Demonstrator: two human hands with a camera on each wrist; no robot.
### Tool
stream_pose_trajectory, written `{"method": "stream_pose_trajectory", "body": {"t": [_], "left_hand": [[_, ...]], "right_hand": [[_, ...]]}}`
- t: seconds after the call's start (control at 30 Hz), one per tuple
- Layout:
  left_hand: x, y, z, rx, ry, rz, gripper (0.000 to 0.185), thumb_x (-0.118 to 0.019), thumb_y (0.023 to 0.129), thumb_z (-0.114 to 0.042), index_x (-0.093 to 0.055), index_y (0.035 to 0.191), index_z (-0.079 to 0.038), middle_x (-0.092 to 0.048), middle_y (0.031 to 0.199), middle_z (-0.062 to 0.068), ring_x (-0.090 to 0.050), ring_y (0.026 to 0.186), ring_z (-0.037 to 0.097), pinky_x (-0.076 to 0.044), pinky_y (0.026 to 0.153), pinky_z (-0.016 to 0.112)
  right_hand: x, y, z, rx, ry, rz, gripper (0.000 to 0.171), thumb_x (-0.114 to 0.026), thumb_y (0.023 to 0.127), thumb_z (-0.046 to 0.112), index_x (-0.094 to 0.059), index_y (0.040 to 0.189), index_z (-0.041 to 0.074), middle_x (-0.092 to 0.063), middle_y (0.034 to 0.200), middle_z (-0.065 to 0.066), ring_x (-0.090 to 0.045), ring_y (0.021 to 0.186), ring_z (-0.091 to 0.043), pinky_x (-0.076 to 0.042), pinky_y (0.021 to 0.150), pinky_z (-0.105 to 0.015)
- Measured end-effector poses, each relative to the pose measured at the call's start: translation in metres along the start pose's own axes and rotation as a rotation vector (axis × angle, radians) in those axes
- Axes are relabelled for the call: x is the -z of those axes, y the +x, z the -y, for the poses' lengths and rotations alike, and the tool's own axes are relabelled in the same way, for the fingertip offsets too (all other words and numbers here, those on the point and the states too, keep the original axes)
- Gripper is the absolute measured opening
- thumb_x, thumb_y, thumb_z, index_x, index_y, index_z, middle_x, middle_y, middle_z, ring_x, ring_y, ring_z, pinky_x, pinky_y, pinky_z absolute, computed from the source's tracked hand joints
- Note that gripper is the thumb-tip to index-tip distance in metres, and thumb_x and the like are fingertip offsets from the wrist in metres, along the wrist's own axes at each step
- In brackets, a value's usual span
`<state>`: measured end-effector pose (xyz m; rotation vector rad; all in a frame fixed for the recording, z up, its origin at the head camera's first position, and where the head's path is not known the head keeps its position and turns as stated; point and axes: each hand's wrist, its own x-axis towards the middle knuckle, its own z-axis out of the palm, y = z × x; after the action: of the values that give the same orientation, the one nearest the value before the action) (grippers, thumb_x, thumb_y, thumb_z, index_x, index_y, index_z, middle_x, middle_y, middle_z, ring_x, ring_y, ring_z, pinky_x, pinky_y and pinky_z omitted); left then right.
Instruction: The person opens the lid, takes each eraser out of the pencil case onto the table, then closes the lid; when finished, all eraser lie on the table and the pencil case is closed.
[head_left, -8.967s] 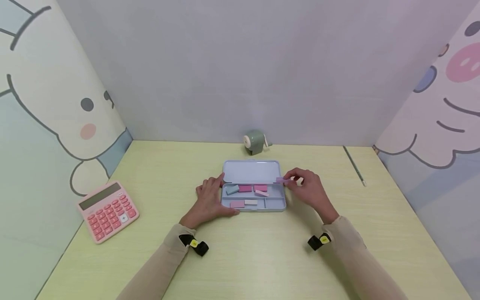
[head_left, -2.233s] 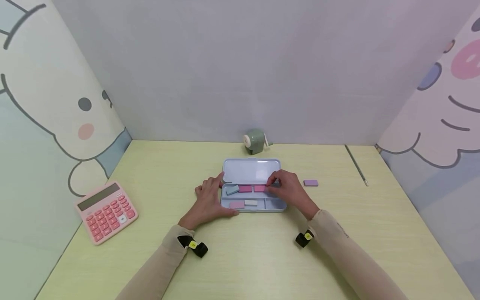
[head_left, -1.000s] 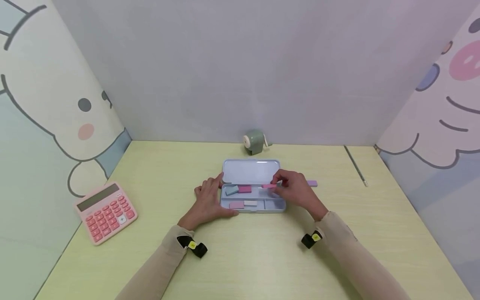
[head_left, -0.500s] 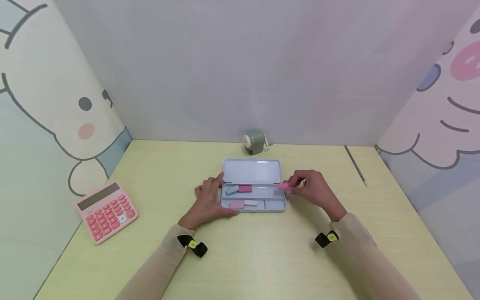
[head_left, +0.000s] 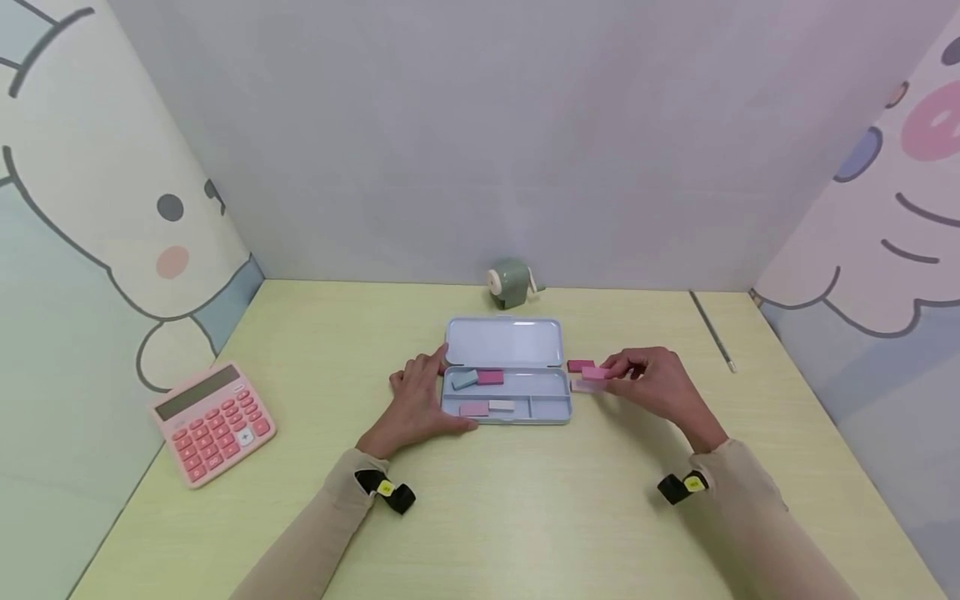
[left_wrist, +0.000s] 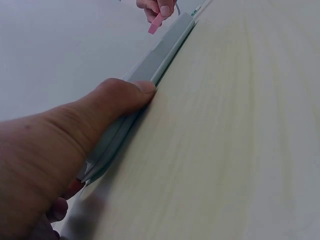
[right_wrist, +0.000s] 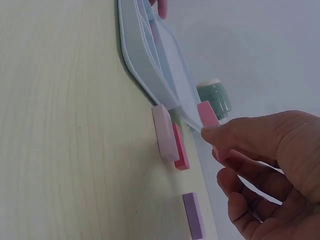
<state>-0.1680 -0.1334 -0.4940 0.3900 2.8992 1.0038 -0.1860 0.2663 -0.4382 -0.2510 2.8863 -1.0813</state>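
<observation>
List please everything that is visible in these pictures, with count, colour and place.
pencil case: 1, light blue, open, desk centre
erasers in the case: 4, blue, pink, pale pink, white
erasers on the desk: 3, dark pink, pale pink, purple, right of the case
held eraser: 1, pink, above those
calculator: 1, pink, left
sharpener: 1, green, back edge
pencil: 1, dark, far right
desk: 1, pale yellow-green
left hand: rests on the case's left end
right hand: pinches the held eraser

We can read no text anywhere; the pink calculator [head_left: 214, 422] keys are too small to make out.
</observation>
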Motion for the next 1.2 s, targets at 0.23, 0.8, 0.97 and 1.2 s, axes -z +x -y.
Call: {"method": "stream_pose_trajectory", "body": {"t": [0.23,0.8,0.97,1.2], "left_hand": [[0.001,0.000,-0.001,0.008,-0.003,0.001,0.137,-0.098,0.065,-0.059,-0.024,0.172,-0.016,-0.054,0.135,0.011,-0.044,0.131,0.034,-0.022,0.111,0.062],[0.002,0.000,-0.001,0.006,0.003,0.005,0.137,-0.098,0.066,-0.059,-0.023,0.172,-0.016,-0.054,0.134,0.011,-0.044,0.130,0.033,-0.022,0.112,0.062],[0.002,0.000,-0.001,0.008,0.003,0.007,0.137,-0.097,0.066,-0.060,-0.023,0.172,-0.015,-0.054,0.135,0.011,-0.045,0.130,0.033,-0.022,0.112,0.062],[0.000,0.000,0.001,0.008,-0.005,0.010,0.137,-0.097,0.067,-0.060,-0.021,0.172,-0.016,-0.053,0.136,0.010,-0.043,0.131,0.033,-0.020,0.113,0.063]], "right_hand": [[0.011,-0.006,-0.017,-0.026,-0.039,0.000,0.009,-0.087,0.088,0.023,-0.079,0.087,0.019,-0.076,0.093,-0.004,-0.057,0.076,-0.019,-0.046,0.063,-0.027],[0.021,-0.012,-0.046,-0.038,-0.056,0.076,0.007,-0.083,0.091,0.012,-0.081,0.098,0.014,-0.074,0.093,-0.006,-0.057,0.080,-0.018,-0.046,0.066,-0.026],[0.019,-0.012,-0.047,-0.050,-0.057,0.083,0.010,-0.081,0.093,0.012,-0.081,0.103,0.014,-0.072,0.092,-0.006,-0.057,0.082,-0.021,-0.045,0.065,-0.027],[0.020,-0.011,-0.046,-0.054,-0.054,0.094,0.011,-0.081,0.093,0.013,-0.081,0.105,0.014,-0.071,0.094,-0.007,-0.057,0.083,-0.021,-0.046,0.065,-0.027]]}}
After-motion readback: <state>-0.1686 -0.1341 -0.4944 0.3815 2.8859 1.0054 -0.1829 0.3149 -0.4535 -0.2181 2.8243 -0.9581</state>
